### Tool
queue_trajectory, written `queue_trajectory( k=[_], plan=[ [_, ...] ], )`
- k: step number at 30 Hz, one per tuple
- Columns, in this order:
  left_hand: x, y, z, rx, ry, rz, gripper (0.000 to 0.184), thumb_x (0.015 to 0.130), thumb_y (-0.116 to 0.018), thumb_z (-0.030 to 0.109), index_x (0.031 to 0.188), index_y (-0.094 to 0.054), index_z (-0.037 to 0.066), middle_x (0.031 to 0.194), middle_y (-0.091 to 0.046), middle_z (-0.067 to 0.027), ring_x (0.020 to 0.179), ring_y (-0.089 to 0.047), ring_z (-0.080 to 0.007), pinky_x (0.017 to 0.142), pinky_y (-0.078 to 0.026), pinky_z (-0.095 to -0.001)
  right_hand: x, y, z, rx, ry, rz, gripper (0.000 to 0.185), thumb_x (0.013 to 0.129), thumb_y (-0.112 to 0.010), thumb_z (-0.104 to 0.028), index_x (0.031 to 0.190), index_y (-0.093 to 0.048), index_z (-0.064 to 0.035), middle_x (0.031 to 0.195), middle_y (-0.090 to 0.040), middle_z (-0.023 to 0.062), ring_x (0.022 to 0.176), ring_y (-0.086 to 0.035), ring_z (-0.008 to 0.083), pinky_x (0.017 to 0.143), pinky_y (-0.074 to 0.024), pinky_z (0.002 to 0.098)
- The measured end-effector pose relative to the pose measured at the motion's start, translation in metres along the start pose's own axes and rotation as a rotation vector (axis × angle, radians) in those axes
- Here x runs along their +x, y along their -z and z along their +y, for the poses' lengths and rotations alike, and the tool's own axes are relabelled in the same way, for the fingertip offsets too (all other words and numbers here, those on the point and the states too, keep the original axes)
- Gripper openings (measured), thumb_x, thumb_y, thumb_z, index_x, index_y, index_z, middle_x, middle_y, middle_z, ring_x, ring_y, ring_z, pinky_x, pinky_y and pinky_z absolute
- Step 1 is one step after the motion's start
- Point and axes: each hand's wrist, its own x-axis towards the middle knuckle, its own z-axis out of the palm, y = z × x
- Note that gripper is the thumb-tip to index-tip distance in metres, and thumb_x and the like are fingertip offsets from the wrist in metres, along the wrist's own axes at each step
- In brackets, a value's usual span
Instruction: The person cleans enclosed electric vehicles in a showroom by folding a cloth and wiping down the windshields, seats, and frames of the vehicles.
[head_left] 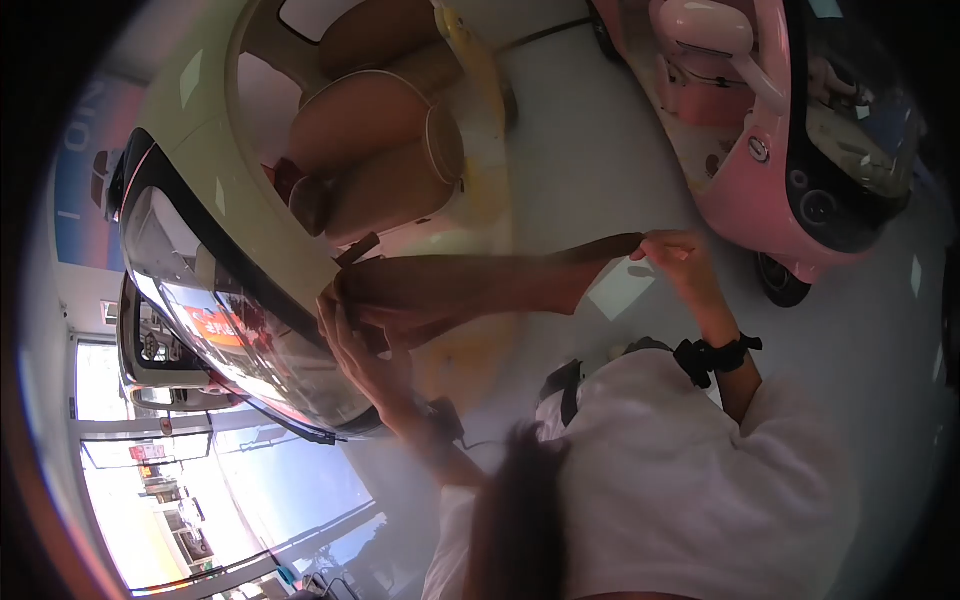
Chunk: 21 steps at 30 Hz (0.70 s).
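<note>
Brown cloth pulled out lengthwise, mid-frame. Left hand, centre-left, gripping its left end; right hand, right of centre, pinching the other end. Cream vehicle with brown seats upper left, pink vehicle upper right.

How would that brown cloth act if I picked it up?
The brown cloth would probably flop, since it already bends and folds near the left hand. It's likely light, too: the right hand seems to just pinch one end.
</note>
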Motion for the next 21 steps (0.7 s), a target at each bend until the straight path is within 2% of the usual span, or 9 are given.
queue_trajectory(
  k=[6, 7, 8, 10, 12, 14, 17, 20, 21],
  plan=[
    [0.037, -0.051, -0.027, -0.211, 0.221, -0.398, 0.032, 0.101, -0.049, 0.027, 0.116, -0.064, 0.003, 0.115, -0.066, -0.0194, 0.101, -0.063, -0.0408, 0.085, -0.05, -0.0473, -0.007, -0.041, -0.042, -0.23, 0.379, 0.264, 0.013, 0.087, -0.07, -0.009, 0.097, -0.076, -0.0022, 0.093, -0.074, 0.0085, 0.088, -0.066, 0.0167, 0.084, -0.0495, 0.0298],
    [0.041, -0.057, -0.027, -0.107, 0.207, -0.385, 0.033, 0.101, -0.05, 0.029, 0.1, -0.068, 0.002, 0.094, -0.069, -0.0196, 0.087, -0.066, -0.0398, 0.073, -0.05, -0.0466, -0.005, -0.053, -0.046, -0.298, 0.443, 0.277, 0.014, 0.086, -0.071, -0.008, 0.098, -0.076, -0.0037, 0.093, -0.074, 0.0084, 0.088, -0.066, 0.018, 0.084, -0.0495, 0.0297],
    [0.046, -0.057, -0.024, -0.089, 0.209, -0.408, 0.033, 0.1, -0.05, 0.029, 0.098, -0.069, 0.002, 0.09, -0.069, -0.0205, 0.084, -0.066, -0.0403, 0.071, -0.05, -0.0471, -0.002, -0.067, -0.049, -0.369, 0.503, 0.281, 0.016, 0.084, -0.072, -0.006, 0.099, -0.076, -0.0053, 0.093, -0.074, 0.0083, 0.088, -0.067, 0.0194, 0.084, -0.0494, 0.0296],
    [0.059, -0.052, -0.017, -0.047, 0.224, -0.446, 0.034, 0.1, -0.052, 0.03, 0.094, -0.07, 0.001, 0.082, -0.067, -0.0221, 0.077, -0.065, -0.0412, 0.067, -0.049, -0.0481, 0.009, -0.095, -0.061, -0.544, 0.577, 0.158, 0.028, 0.081, -0.075, -0.009, 0.11, -0.074, -0.0114, 0.096, -0.071, 0.0068, 0.096, -0.066, 0.0241, 0.096, -0.0459, 0.0365],
    [0.063, -0.053, -0.027, -0.145, 0.215, -0.476, 0.038, 0.101, -0.051, 0.032, 0.094, -0.07, 0.0, 0.084, -0.067, -0.0231, 0.077, -0.065, -0.0429, 0.066, -0.048, -0.0479, 0.03, -0.139, -0.064, -0.614, 0.805, 0.132, 0.038, 0.081, -0.077, -0.014, 0.118, -0.071, -0.016, 0.098, -0.069, 0.0059, 0.104, -0.064, 0.0262, 0.108, -0.0371, 0.0438],
    [0.063, -0.052, -0.034, -0.228, 0.228, -0.492, 0.04, 0.102, -0.051, 0.033, 0.094, -0.07, -0.001, 0.083, -0.067, -0.0236, 0.075, -0.064, -0.0437, 0.066, -0.047, -0.0482, 0.048, -0.181, -0.064, -0.68, 0.825, 0.045, 0.044, 0.081, -0.078, -0.02, 0.124, -0.069, -0.0159, 0.099, -0.067, 0.0054, 0.112, -0.061, 0.0261, 0.115, -0.0263, 0.0489],
    [0.054, -0.05, -0.037, -0.282, 0.284, -0.425, 0.037, 0.101, -0.052, 0.03, 0.093, -0.07, -0.001, 0.08, -0.067, -0.0226, 0.071, -0.062, -0.0423, 0.065, -0.047, -0.0487, 0.082, -0.232, -0.053, -0.818, 0.956, 0.056, 0.042, 0.083, -0.075, -0.029, 0.121, -0.069, -0.0114, 0.117, -0.061, 0.0055, 0.104, -0.063, 0.0258, 0.104, -0.0409, 0.0482],
    [0.038, -0.052, -0.037, -0.244, 0.295, -0.267, 0.031, 0.099, -0.054, 0.026, 0.091, -0.069, 0.0, 0.084, -0.066, -0.0202, 0.072, -0.061, -0.0393, 0.063, -0.047, -0.0481, 0.098, -0.245, -0.041, -0.835, 0.65, -0.126, 0.041, 0.083, -0.072, -0.039, 0.112, -0.071, -0.0088, 0.111, -0.064, 0.005, 0.101, -0.064, 0.0237, 0.088, -0.0499, 0.0415],
    [0.037, -0.051, -0.035, -0.238, 0.28, -0.236, 0.03, 0.099, -0.054, 0.025, 0.092, -0.069, 0.0, 0.086, -0.066, -0.0197, 0.074, -0.061, -0.0392, 0.064, -0.047, -0.0479, 0.104, -0.248, -0.04, -0.815, 0.643, -0.108, 0.037, 0.083, -0.07, -0.042, 0.098, -0.073, -0.008, 0.099, -0.067, 0.0054, 0.092, -0.065, 0.0239, 0.073, -0.0513, 0.0385]
  ],
)
